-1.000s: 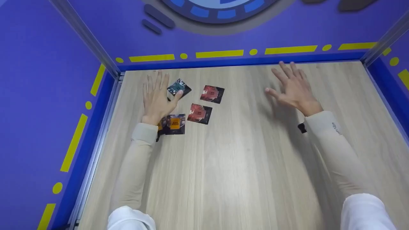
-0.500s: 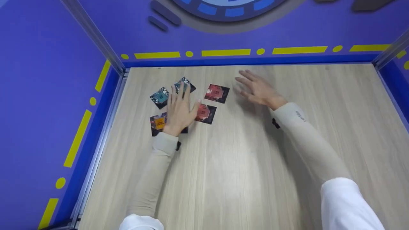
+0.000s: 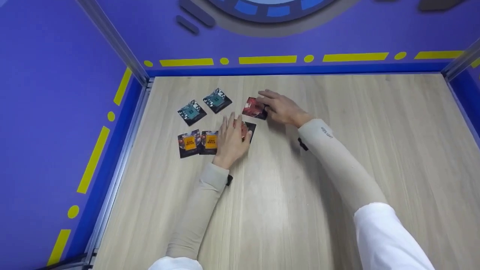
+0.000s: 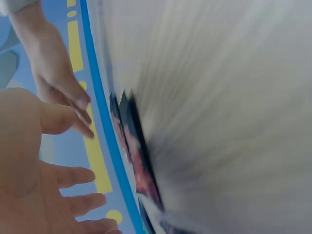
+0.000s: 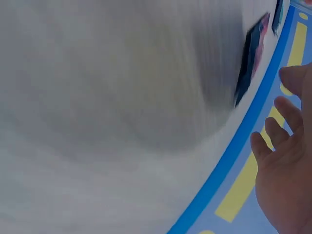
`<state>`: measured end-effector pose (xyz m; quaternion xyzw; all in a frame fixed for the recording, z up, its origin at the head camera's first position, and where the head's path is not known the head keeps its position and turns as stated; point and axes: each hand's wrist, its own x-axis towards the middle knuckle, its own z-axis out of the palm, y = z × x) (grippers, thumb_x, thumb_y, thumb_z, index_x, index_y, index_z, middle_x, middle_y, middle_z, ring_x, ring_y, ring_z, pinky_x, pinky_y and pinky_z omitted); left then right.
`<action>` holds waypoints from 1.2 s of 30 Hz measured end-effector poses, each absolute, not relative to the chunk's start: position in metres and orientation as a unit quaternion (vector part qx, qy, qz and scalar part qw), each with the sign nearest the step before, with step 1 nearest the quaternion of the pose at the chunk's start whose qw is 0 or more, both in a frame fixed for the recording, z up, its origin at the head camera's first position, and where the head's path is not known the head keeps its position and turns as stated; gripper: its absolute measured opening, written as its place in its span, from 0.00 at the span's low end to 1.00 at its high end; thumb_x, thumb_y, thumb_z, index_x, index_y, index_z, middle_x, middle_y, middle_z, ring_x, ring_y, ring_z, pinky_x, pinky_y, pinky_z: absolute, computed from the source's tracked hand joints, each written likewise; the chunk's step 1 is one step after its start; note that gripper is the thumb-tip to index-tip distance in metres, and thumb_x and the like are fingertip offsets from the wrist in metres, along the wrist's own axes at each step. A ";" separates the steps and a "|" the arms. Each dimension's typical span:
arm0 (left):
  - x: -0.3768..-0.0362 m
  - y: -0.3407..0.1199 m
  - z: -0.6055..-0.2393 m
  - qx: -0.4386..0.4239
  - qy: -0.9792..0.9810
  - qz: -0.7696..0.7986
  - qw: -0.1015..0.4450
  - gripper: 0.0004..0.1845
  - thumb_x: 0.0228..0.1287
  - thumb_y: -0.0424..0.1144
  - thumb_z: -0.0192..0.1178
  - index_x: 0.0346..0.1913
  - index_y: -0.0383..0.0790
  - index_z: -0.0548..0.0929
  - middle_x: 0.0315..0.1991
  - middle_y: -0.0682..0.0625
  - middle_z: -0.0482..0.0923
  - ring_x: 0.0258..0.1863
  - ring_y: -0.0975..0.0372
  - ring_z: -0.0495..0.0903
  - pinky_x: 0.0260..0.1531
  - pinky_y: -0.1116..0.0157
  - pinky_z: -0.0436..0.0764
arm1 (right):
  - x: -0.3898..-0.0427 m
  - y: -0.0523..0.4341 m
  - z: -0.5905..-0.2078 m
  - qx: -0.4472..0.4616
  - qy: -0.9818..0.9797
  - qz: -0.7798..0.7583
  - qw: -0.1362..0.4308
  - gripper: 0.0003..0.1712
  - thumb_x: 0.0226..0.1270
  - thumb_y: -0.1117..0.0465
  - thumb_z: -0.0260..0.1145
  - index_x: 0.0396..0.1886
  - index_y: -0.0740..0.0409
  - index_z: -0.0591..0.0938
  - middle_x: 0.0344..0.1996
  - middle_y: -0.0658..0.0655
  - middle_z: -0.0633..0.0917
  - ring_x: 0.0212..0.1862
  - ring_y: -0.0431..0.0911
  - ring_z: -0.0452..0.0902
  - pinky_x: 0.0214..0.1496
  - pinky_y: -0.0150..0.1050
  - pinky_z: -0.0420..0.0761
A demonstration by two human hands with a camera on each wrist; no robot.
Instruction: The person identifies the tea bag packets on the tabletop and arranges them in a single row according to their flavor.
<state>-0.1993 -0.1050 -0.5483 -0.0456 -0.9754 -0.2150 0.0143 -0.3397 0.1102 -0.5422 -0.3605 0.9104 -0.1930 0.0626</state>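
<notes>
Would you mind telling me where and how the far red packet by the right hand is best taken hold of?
Probably by its right edge, coming from the right: the far red packet lies flat on the table, so it offers only thin edges. The right hand is already at that side, while the left hand covers the near red packet just in front.
</notes>
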 end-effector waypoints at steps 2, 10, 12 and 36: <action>-0.198 -0.100 -0.551 -0.042 -0.977 -0.209 0.010 0.36 0.81 0.51 0.55 0.83 0.38 0.64 0.85 0.37 0.55 0.84 0.37 0.53 0.81 0.40 0.60 | -0.338 0.105 -0.545 -0.363 0.911 -0.182 0.068 0.28 0.83 0.66 0.54 0.79 0.55 0.74 0.83 0.60 0.65 0.85 0.60 0.56 0.85 0.58 0.60; -0.194 -0.085 -0.557 -0.024 -0.982 -0.187 -0.001 0.31 0.81 0.46 0.57 0.81 0.39 0.68 0.81 0.37 0.61 0.79 0.39 0.60 0.76 0.39 0.67 | -0.329 0.084 -0.555 -0.385 0.906 -0.154 0.085 0.30 0.81 0.72 0.52 0.78 0.55 0.75 0.83 0.58 0.66 0.85 0.57 0.57 0.85 0.52 0.60; -0.193 -0.084 -0.558 -0.019 -0.983 -0.182 -0.005 0.30 0.81 0.45 0.57 0.80 0.40 0.70 0.80 0.38 0.61 0.79 0.39 0.60 0.76 0.39 0.67 | -0.327 0.080 -0.557 -0.386 0.905 -0.151 0.093 0.32 0.79 0.74 0.52 0.79 0.55 0.74 0.83 0.58 0.66 0.85 0.57 0.57 0.86 0.51 0.60; -0.194 -0.076 -0.556 -0.060 -0.987 -0.147 -0.016 0.23 0.81 0.40 0.57 0.74 0.39 0.77 0.77 0.41 0.69 0.77 0.42 0.67 0.74 0.42 0.70 | -0.321 0.098 -0.547 -0.365 0.918 -0.120 0.097 0.27 0.82 0.67 0.52 0.76 0.56 0.77 0.81 0.60 0.69 0.80 0.60 0.66 0.81 0.56 0.68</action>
